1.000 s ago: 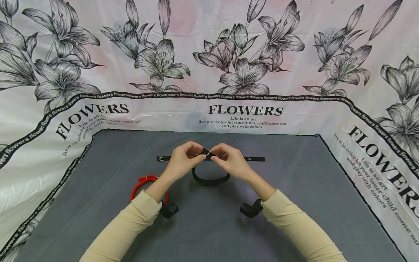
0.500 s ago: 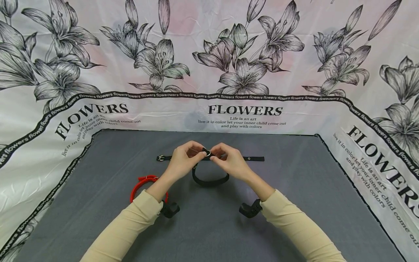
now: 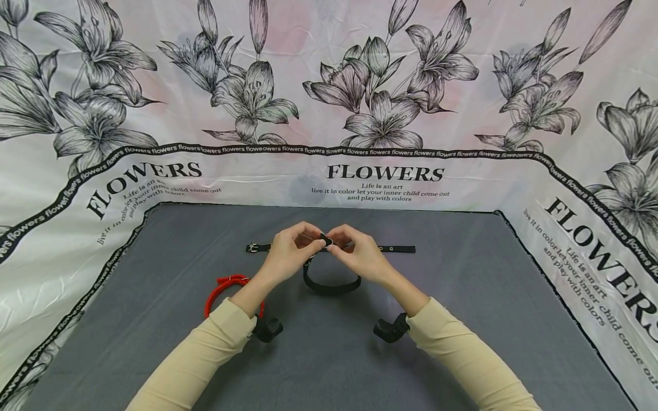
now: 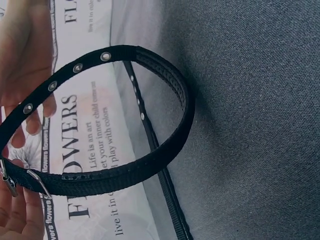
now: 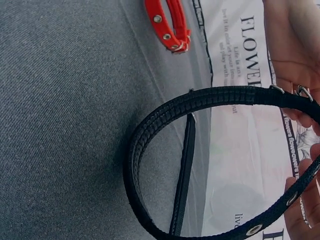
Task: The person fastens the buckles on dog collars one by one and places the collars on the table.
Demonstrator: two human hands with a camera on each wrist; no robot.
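Observation:
Both hands meet in the head view above a black dog collar (image 3: pixel 331 289), bent into a loop that hangs below the fingers. The buckle end is pinched between thumb and fingers of the left hand (image 3: pixel 289 251); a metal buckle (image 4: pixel 7 181) and D-ring (image 4: pixel 39 183) show there in the left wrist view. Close by, the right hand (image 3: pixel 362 254) pinches the strap end, which carries several metal eyelets (image 5: pixel 254 230). Fingers partly cover where the strap meets the buckle. Behind the hands, a second black collar (image 3: pixel 398 249) lies stretched out straight on the cloth.
A red collar (image 3: pixel 212 294) lies closed in a ring by the left forearm, partly covered by it. Grey cloth (image 3: pixel 329 354) covers the table. A white sheet with printed flowers (image 3: pixel 382 120) rises at the back and sides.
The right hand has shifted slightly left, closer to the left hand, and the hanging loop has moved a little with it. The other collars stay where they were.

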